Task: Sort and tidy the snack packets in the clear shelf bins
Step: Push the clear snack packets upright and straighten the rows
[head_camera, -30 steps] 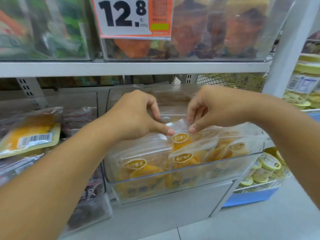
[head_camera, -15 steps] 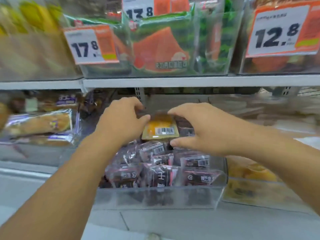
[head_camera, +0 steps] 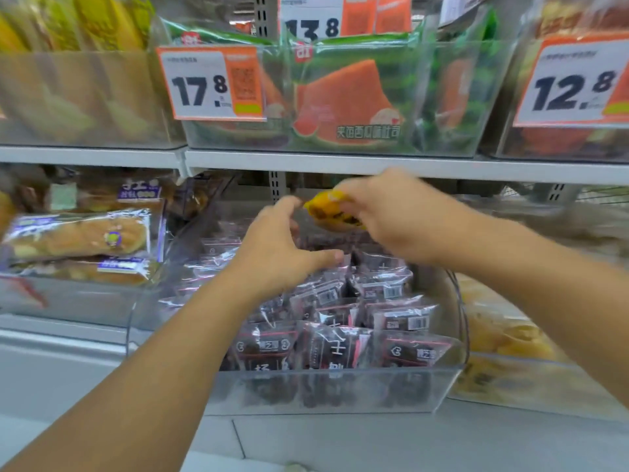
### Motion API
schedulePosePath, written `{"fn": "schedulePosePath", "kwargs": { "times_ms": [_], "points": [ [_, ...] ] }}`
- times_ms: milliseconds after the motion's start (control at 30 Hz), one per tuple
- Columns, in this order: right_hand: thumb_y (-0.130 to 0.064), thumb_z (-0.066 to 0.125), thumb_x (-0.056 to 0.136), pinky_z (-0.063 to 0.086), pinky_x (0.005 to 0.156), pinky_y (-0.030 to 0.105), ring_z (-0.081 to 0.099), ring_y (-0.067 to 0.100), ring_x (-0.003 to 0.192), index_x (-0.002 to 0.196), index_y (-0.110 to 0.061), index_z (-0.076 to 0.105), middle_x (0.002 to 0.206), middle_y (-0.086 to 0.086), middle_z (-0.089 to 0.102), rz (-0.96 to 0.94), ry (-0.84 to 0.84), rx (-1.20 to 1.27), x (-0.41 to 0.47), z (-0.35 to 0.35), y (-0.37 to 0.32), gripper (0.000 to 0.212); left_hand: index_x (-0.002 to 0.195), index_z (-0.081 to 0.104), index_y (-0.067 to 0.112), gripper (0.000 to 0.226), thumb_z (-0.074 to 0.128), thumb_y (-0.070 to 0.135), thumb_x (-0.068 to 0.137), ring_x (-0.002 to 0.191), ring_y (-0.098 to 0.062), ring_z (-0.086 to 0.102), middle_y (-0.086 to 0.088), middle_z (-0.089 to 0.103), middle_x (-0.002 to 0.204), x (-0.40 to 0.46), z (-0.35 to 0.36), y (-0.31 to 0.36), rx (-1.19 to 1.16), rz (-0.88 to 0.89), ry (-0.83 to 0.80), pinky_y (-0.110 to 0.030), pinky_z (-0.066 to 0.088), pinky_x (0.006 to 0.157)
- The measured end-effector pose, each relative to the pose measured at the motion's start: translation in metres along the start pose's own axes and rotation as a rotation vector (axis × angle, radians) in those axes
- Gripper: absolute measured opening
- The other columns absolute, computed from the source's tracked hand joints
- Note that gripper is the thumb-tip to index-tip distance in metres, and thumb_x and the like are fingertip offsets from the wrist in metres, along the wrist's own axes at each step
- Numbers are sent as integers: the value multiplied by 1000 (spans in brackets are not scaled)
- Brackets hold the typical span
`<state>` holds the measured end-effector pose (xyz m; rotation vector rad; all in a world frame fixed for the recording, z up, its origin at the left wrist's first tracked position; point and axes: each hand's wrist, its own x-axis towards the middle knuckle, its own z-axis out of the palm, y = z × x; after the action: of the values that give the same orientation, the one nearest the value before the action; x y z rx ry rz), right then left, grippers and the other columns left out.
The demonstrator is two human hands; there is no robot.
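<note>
Head view now has me over the clear bin (head_camera: 306, 390) of dark plum-coloured packets (head_camera: 340, 338) in the lower centre of the frame, and the change from half a second ago is plain: the yellow packet (head_camera: 332, 212), which then lay flat on top of the dark ones between my two hands with its barcode facing up, is now lifted clear of the pile. My right hand (head_camera: 391, 219) pinches it at centre frame, just under the shelf edge (head_camera: 340, 163), though blur keeps me from reading exactly how the fingers sit on it. My left hand (head_camera: 282, 247) no longer touches it; its fingers are loosely curled and spread, holding nothing, the thumb reaching over the rear dark packets. I judge this yellow packet to be a stray that belongs in the neighbouring bin of yellow snacks (head_camera: 503, 338) at the right of the frame, so the sorting step is half done: picked out, not yet put home. The dark packets look a bit jumbled toward the back, so that bin probably needs straightening afterwards. Price tags (head_camera: 212, 83) hang across the upper frame on the bins above.
</note>
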<state>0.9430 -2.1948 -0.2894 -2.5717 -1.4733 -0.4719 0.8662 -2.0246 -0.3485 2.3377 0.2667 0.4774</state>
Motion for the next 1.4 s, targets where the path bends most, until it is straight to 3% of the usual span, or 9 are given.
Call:
{"fn": "schedulePosePath", "kwargs": {
  "times_ms": [167,333,500,733,867,1033,1133,1267,1400],
  "points": [
    [-14,52,99,61,80,40,73,23,96,109,-10,71,103,6,76,88,254,1001,-84,-38,26,22,78,71,36,38,93,54,51,93,-21,68,-8,67,105,-9,9,45,-459,286,108,-31,56,81],
    [-16,52,97,44,93,73,61,51,113,128,3,58,123,32,63,246,357,1325,-155,-42,81,37,86,74,18,26,83,29,64,69,-22,73,-12,76,81,-27,64,101,-711,289,-132,-28,58,58],
    [-3,74,77,59,86,34,72,19,90,104,-11,67,96,5,76,313,385,1085,-217,-77,134,29,98,77,34,15,80,32,84,66,9,57,22,68,73,-27,108,163,-254,741,90,-12,44,63],
    [-14,84,78,44,58,13,62,2,64,88,-14,78,73,-2,72,291,260,379,-247,-86,151,12,85,80,25,15,86,15,77,60,-5,62,13,71,71,-28,147,223,-296,849,-50,-24,49,56],
    [-3,73,82,57,77,22,73,10,87,106,-9,75,92,-6,78,388,515,792,-257,-84,176,25,98,73,21,19,82,26,82,75,-10,69,5,73,85,-7,162,223,-387,656,-75,-30,57,73],
    [-6,73,80,59,83,34,74,26,95,105,-8,75,99,7,77,425,524,724,-285,-93,207,25,137,58,32,58,55,61,87,130,-12,52,13,58,139,3,169,200,293,622,-327,-34,41,109],
    [-4,80,76,58,71,44,74,28,80,89,-12,80,82,6,78,519,399,544,-289,-83,212,15,127,64,36,54,51,66,84,116,-9,59,15,64,131,2,166,206,329,579,-365,-30,44,99],
    [-1,75,84,46,55,11,63,0,57,99,-6,78,71,-11,73,534,118,611,-281,-70,214,17,131,59,39,58,56,71,82,113,-9,58,17,61,135,-1,176,217,341,586,-420,-35,48,99],
    [-22,80,83,54,65,55,66,44,79,91,-28,80,84,12,75,550,73,474,-270,-77,225,9,134,53,42,56,52,71,86,97,-11,53,12,59,136,4,189,226,382,548,-510,-40,50,96]
  ]
}}
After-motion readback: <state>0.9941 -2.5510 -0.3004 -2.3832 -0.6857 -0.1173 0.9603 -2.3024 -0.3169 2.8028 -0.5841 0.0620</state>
